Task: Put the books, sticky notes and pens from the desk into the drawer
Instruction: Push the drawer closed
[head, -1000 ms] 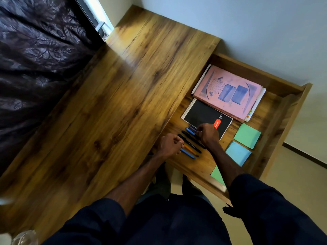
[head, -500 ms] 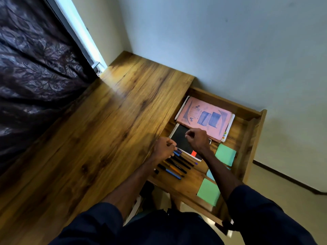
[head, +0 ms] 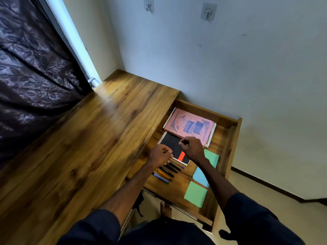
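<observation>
Books: 2, both in the pulled-out wooden drawer [head: 203, 110]; pink-covered book [head: 189, 127] at the back, black spiral notebook [head: 169, 145] just before it | sticky-note pads: 3 along the drawer's right; far green pad [head: 212, 157], blue pad [head: 200, 176], near green pad [head: 195, 194] | left hand [head: 160, 154], right hand [head: 190, 147]: above notebook and pens, fingers curled in, nothing seen held | pens [head: 163, 173]: about 5, side by side on drawer floor, partly hidden.
</observation>
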The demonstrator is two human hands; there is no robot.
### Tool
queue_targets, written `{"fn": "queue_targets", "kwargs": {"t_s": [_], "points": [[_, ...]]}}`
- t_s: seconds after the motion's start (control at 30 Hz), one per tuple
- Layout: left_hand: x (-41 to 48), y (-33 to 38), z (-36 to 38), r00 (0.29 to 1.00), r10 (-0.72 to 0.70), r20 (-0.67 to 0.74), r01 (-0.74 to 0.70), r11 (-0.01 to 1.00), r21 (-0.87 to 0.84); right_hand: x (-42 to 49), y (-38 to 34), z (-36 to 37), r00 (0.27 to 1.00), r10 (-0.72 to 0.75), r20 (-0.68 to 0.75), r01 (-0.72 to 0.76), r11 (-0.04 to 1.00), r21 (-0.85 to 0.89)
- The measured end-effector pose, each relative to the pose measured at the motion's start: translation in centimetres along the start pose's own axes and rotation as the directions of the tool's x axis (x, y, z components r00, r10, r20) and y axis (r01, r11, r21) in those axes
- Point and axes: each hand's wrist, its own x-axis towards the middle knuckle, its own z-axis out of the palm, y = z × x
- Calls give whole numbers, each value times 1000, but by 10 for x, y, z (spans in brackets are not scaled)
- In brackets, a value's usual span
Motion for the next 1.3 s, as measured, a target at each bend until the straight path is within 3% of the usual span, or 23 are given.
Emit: {"fn": "queue_targets", "kwargs": {"t_s": [0.3,0.5,0.67,0.9,1.0,1.1,1.2,1.3], "points": [[-55,-29,53,997,-2,75,6,998,-57,-95,42,1,982,181,49,-180,984,-8],[-92,-41,102,984,-47,172,62,995,-84,-148,69,-13,971,211,111,-215,976,24],[-97,-29,118,986,-60,156,79,990,-116,-143,76,-24,967,211,142,-221,973,63],[-73,1,155,975,-197,100,216,947,-239,-100,106,-46,977,119,179,-151,973,177],[-59,27,185,961,-251,111,275,875,-399,-81,137,-69,969,113,219,-164,958,233],[-54,58,224,942,-284,177,334,757,-562,-67,179,-101,941,254,222,-319,886,338],[-49,86,260,899,-349,264,430,597,-677,-64,211,-130,882,440,169,-471,811,347],[-43,104,294,821,-437,367,541,389,-746,-62,239,-143,793,552,257,-609,704,365]]}}
